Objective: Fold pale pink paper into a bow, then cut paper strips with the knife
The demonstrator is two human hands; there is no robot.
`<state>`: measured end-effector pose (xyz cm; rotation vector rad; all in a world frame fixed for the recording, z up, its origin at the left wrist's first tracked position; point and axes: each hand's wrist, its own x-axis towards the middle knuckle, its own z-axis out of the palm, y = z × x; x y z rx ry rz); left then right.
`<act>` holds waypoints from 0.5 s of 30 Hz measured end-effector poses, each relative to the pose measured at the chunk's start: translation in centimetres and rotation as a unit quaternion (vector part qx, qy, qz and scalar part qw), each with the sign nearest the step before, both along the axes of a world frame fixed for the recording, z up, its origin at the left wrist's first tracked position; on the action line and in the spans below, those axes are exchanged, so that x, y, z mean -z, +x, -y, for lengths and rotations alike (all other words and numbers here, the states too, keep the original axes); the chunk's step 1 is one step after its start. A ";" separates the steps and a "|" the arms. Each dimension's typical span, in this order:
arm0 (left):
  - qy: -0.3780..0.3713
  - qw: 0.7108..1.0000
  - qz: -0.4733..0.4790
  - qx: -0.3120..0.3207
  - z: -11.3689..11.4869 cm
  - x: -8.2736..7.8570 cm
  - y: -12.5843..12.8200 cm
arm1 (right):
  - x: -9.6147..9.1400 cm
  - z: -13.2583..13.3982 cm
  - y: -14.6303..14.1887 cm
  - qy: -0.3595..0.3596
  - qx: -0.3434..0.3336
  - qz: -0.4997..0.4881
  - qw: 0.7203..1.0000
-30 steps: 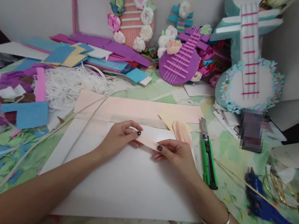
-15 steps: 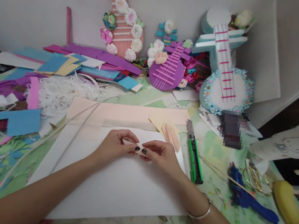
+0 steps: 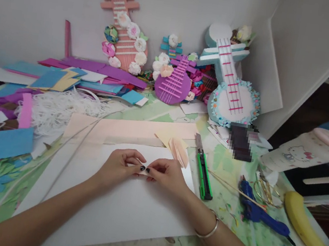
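My left hand (image 3: 120,164) and my right hand (image 3: 165,174) meet over a large white sheet (image 3: 126,208), thumbs and fingertips pinched together on a small peach paper strip (image 3: 143,171). Most of the strip is hidden inside the fingers. A wide peach sheet (image 3: 126,129) lies just beyond the white one. Folded peach paper pieces (image 3: 179,150) rest just past my right hand. A green utility knife (image 3: 204,168) lies to the right of that hand.
Paper guitars decorated with flowers (image 3: 175,81) lean against the back wall. Coloured paper scraps (image 3: 10,132) and white shreds (image 3: 67,107) cover the left. A blue glue gun (image 3: 258,212), scissors (image 3: 263,190) and a yellow object (image 3: 304,226) lie at the right.
My two hands have come together, folding the peach strip shorter until the fingertips touch. The view has tilted up and to the right.
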<state>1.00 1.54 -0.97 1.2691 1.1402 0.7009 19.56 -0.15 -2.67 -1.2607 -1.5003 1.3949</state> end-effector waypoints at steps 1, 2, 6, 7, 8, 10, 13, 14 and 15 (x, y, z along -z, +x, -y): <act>0.004 1.000 -0.006 -0.003 0.0 0.0 -0.1 | 0.0 -0.1 0.1 0.000 0.001 0.000 1.000; 0.010 1.000 -0.014 -0.009 -0.1 0.0 -0.2 | 0.0 -0.1 0.2 -0.005 0.004 -0.001 1.000; 0.032 0.999 -0.037 -0.019 -0.5 0.0 -0.6 | -0.3 -0.4 0.4 -0.040 0.015 -0.017 0.999; 0.034 0.999 -0.040 -0.015 -0.5 0.0 -0.8 | -0.3 -0.5 0.5 -0.044 0.015 -0.020 0.999; 0.039 0.998 -0.045 -0.010 -0.6 -0.1 -0.9 | -0.4 -0.5 0.4 -0.044 0.015 -0.020 0.999; 0.071 0.995 -0.068 0.002 -0.7 -0.1 -1.2 | -0.3 -0.6 0.5 -0.039 0.024 -0.017 0.999; 0.204 0.964 -0.170 0.006 -0.9 -0.1 -2.6 | -0.1 -0.9 0.8 -0.020 0.071 -0.002 0.997; 0.264 0.937 -0.229 -0.002 -0.9 0.0 -3.3 | 0.0 -1.0 0.9 -0.010 0.093 0.006 0.996; 0.323 0.898 -0.298 -0.015 -0.9 0.2 -4.1 | 0.0 -1.1 1.1 0.002 0.116 0.015 0.993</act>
